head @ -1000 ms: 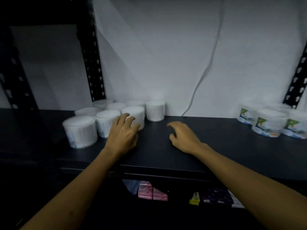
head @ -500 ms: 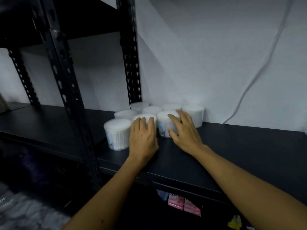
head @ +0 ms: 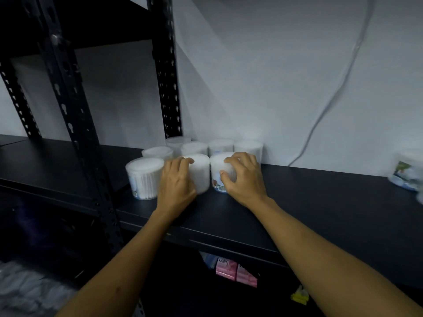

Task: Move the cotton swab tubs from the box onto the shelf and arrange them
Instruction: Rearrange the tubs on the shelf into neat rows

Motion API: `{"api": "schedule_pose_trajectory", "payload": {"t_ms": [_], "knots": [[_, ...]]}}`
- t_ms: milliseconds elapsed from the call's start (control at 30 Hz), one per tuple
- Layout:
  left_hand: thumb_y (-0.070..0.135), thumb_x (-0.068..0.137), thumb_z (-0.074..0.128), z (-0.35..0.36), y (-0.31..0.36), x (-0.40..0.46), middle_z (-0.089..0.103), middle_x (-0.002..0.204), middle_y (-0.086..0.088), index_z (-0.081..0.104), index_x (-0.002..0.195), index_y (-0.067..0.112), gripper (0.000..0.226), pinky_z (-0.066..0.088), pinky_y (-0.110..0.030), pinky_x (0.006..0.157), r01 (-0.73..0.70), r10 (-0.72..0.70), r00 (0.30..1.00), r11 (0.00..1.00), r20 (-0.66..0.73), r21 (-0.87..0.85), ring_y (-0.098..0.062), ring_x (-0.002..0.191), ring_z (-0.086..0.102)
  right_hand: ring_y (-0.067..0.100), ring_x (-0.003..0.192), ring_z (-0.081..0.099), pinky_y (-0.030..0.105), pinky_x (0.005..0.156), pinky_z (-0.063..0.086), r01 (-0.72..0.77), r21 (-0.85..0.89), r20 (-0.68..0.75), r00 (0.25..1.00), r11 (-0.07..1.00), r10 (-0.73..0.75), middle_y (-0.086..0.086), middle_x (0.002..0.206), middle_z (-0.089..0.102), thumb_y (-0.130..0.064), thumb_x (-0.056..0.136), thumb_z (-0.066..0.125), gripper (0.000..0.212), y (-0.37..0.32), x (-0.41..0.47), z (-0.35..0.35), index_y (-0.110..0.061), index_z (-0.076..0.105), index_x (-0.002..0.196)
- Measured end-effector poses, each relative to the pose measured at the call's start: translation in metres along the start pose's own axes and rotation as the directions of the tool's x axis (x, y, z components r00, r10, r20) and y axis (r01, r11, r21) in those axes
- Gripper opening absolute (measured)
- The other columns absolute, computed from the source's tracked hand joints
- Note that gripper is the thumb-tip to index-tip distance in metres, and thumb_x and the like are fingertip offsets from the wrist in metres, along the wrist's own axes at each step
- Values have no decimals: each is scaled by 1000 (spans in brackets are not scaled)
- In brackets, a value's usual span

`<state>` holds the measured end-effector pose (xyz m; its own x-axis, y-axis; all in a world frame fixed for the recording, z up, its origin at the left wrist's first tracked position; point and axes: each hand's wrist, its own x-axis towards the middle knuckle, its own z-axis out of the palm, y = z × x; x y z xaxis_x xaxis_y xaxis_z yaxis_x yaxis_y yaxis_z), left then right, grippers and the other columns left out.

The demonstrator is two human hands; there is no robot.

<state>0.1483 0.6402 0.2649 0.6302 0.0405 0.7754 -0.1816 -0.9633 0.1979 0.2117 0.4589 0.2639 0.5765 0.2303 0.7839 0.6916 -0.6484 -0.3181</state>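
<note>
Black shelf (head: pixel 297 202), clustered white tubs (head: pixel 201 172)

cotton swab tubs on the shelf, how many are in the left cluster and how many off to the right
Tubs in the left cluster: 8
Tubs at the right edge of the shelf: 1 labelled tub in clear view, others cut off
Total clearly visible: 9

The left hand (head: pixel 175 184) hides the near side of the middle front tub (head: pixel 199 172), which is blurred. The right hand (head: pixel 246 179) covers part of the barcoded tub (head: pixel 219 170). A labelled tub (head: pixel 406 171) is cut by the right edge, its print unreadable.
</note>
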Motion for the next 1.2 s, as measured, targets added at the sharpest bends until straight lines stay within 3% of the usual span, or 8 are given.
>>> {"api": "schedule_pose_trajectory", "payload": {"t_ms": [133,233,367,533,733,867,967,1200], "knots": [[10,80,61,-6,6,-4,53,109,-14,50,115,10,37,43,-37,82,-90,85,993,994,-87,-60,-27,99,46,27,112,56,44,95,42,-10,52,-62,998,999,13,0,105,70,-4,70,36,47,5,-5,-11,-11,72,100],[7,76,59,-9,3,-6,50,116,-14,49,118,9,43,39,-35,89,-16,6,997,991,-79,-133,-26,108,42,29,109,56,38,95,44,-34,110,-119,992,993,47,7,105,69,5,66,36,46,9,-7,-19,-5,71,95],[-2,74,55,-6,2,-6,46,129,-12,51,124,9,51,39,-35,99,24,-9,996,984,85,-175,-25,122,38,23,112,52,24,93,40,-134,206,-50,988,969,147,9,112,62,-2,74,37,38,7,-13,-26,-5,64,100],[4,75,64,-6,1,-6,51,126,-8,56,123,9,48,38,-30,98,-50,64,994,985,84,-163,-22,120,38,14,123,42,10,98,26,-61,132,82,995,989,51,2,125,55,-15,87,57,31,17,-19,-34,-12,65,118],[12,77,70,-1,9,-3,50,124,-3,59,122,13,46,37,-31,95,-133,156,983,971,101,-200,-22,120,37,14,127,43,32,105,39,-45,128,112,993,991,31,0,130,53,-14,89,58,30,39,-28,-61,-15,57,119],[17,79,68,12,30,2,48,124,-5,60,121,12,43,37,-28,94,-164,197,976,945,94,-282,-19,120,39,10,118,46,28,93,43,-126,63,113,987,990,118,-4,131,45,-35,85,64,37,51,-35,-78,-21,50,115],[20,80,67,27,48,8,48,124,-6,60,121,12,43,37,-27,95,-170,213,971,933,106,-317,-19,120,40,14,115,48,30,93,45,-133,19,84,988,991,131,-2,130,45,-36,85,64,38,64,-39,-91,-21,50,116],[26,78,60,58,97,22,50,122,-6,61,120,12,44,34,-25,98,-208,275,954,897,124,-390,-21,118,42,15,131,36,32,105,36,-43,-121,97,994,992,55,-1,135,49,-34,92,53,40,108,-50,-132,-26,53,130]]}}
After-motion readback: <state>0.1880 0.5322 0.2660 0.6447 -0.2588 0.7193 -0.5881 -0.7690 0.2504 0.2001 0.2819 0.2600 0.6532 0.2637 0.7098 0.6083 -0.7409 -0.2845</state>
